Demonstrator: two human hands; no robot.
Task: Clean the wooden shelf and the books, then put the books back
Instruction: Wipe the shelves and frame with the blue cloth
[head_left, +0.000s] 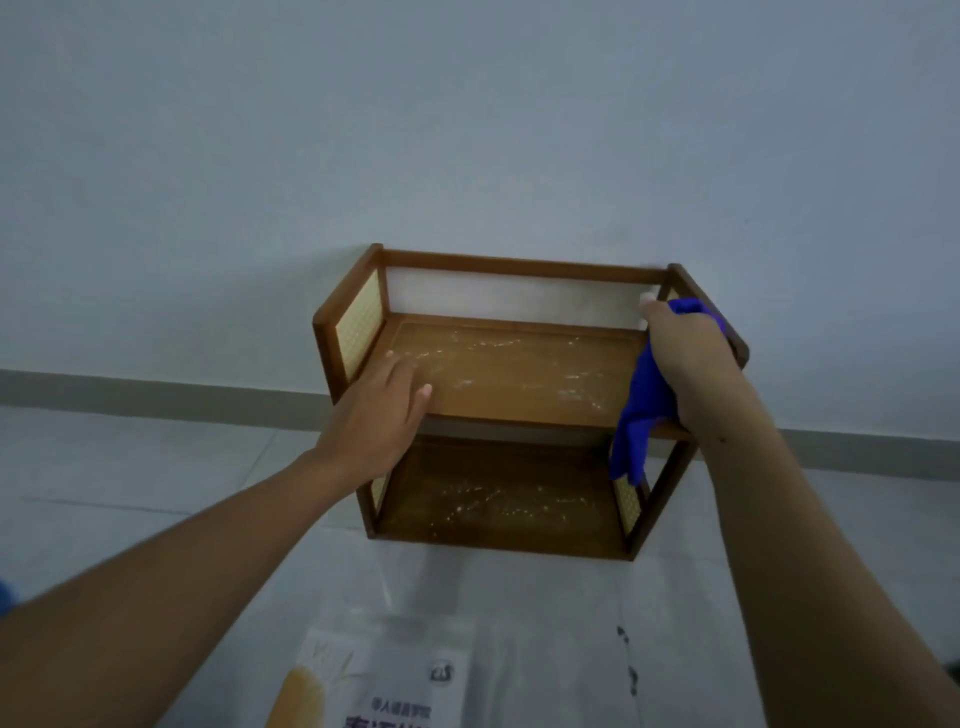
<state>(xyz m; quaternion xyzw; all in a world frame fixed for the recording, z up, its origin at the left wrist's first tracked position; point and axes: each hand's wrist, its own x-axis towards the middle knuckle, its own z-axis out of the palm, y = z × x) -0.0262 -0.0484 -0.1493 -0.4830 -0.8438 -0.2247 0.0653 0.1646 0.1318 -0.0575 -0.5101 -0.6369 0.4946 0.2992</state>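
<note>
A small two-tier wooden shelf (519, 379) with woven side panels stands against the wall. White dust specks lie on both boards. My left hand (382, 410) rests flat on the upper board's front left corner, fingers spread. My right hand (685, 353) is at the shelf's right end, near the back post, gripping a blue cloth (641, 410) that hangs down past the upper board. A white book (395, 680) with an orange patch and printed characters lies on the floor in front, cut off by the bottom edge.
A pale wall rises behind the shelf, with a grey baseboard (156, 397) along the floor. A second white book or sheet (571, 670) lies beside the first on the pale tiled floor (130, 483).
</note>
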